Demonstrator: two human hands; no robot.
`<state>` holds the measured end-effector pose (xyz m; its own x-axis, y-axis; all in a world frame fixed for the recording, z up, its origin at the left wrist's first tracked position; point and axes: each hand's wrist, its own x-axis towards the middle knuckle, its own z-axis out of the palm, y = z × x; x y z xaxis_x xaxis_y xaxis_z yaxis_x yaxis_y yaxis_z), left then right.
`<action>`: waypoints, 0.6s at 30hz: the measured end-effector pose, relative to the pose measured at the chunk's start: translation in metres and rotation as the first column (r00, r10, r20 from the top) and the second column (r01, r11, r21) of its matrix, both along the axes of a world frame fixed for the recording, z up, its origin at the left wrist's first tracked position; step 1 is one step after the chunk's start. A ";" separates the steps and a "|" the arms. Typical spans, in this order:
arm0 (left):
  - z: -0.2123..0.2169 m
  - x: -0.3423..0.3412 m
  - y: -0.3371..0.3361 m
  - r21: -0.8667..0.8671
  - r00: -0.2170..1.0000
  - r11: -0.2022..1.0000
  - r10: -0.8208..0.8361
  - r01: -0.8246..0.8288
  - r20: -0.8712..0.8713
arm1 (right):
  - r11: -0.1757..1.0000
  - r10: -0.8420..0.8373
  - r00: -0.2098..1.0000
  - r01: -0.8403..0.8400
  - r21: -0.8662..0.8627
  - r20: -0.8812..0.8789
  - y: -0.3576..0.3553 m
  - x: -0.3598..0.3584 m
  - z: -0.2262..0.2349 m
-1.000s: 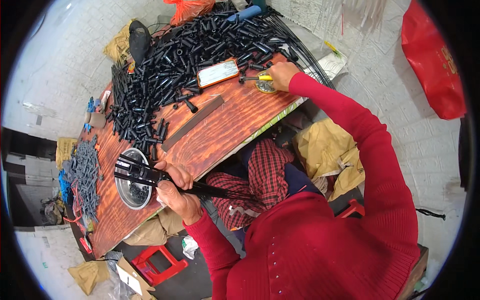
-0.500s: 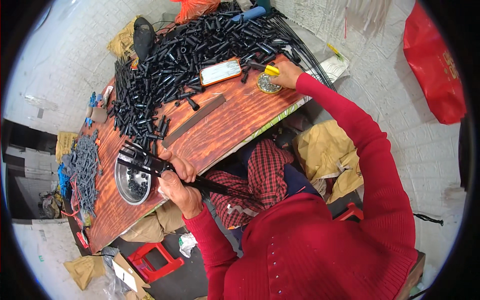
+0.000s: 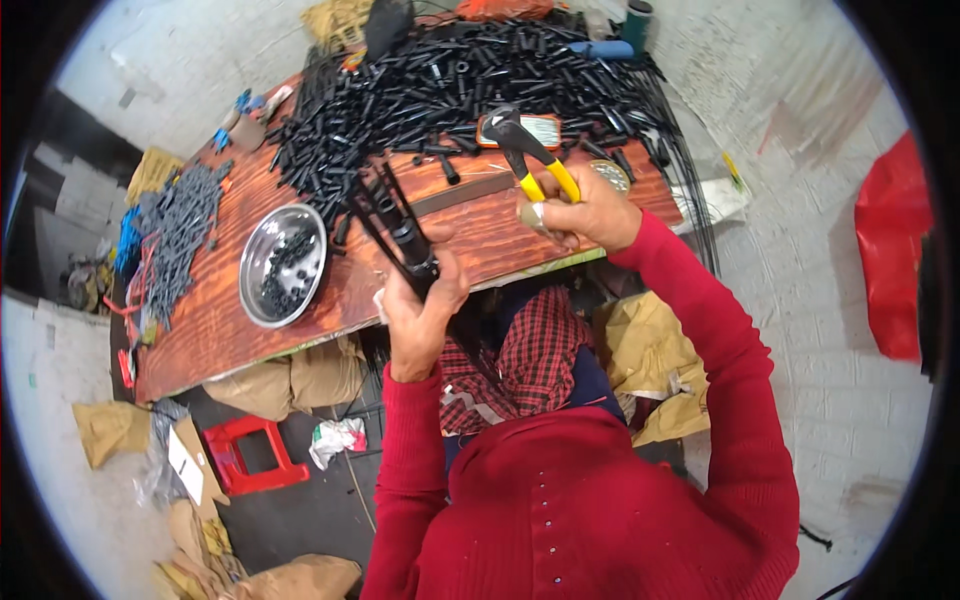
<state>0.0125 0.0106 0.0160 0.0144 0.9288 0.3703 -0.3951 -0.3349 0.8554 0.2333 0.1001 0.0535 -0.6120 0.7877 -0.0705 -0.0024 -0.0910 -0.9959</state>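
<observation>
My left hand (image 3: 425, 308) is wrapped round a black umbrella-like frame (image 3: 409, 242). Thin rods fan out from its dark tubular fitting toward the table, and its lower part runs down over my lap. In my closed right hand (image 3: 592, 215) are pliers (image 3: 545, 156) with yellow grips and black jaws, raised above the table's front edge. The jaws point up and to the left, apart from the frame. Behind the right hand, a small round dish of tiny metal pieces (image 3: 612, 174) is partly hidden.
A heap of black tubular parts (image 3: 400, 110) covers the table's back. A steel bowl with small black pieces (image 3: 262, 290) and a pile of grey parts (image 3: 185, 235) lie left. A flat wooden strip (image 3: 465, 193) lies mid-table; a red stool (image 3: 232, 480) stands below.
My right hand has drawn the pliers from the round dish toward me, and they now point upward. The left hand has shifted right, tipping the frame more upright. The view has turned as well.
</observation>
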 end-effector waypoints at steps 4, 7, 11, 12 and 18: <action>0.000 -0.005 0.004 -0.062 0.996 0.994 0.086 -0.087 -0.016 | 0.975 -0.046 0.996 0.028 0.222 0.076 -0.018 -0.024 0.008; -0.004 -0.008 0.005 -0.095 0.994 0.990 0.104 -0.107 -0.031 | 0.800 -0.108 0.987 0.015 0.600 0.120 -0.026 -0.035 0.011; 0.001 -0.005 0.003 -0.115 0.998 0.992 0.056 -0.058 -0.016 | 0.583 -0.164 0.983 0.027 0.812 0.085 -0.029 -0.043 0.011; 0.004 -0.001 0.002 -0.114 0.996 0.989 0.089 -0.092 -0.031 | 0.567 -0.131 0.990 0.025 0.824 0.060 -0.028 -0.045 0.013; -0.001 -0.007 0.001 -0.167 0.996 0.983 0.067 -0.075 -0.052 | 0.394 -0.133 0.990 0.019 0.919 0.037 -0.030 -0.049 0.018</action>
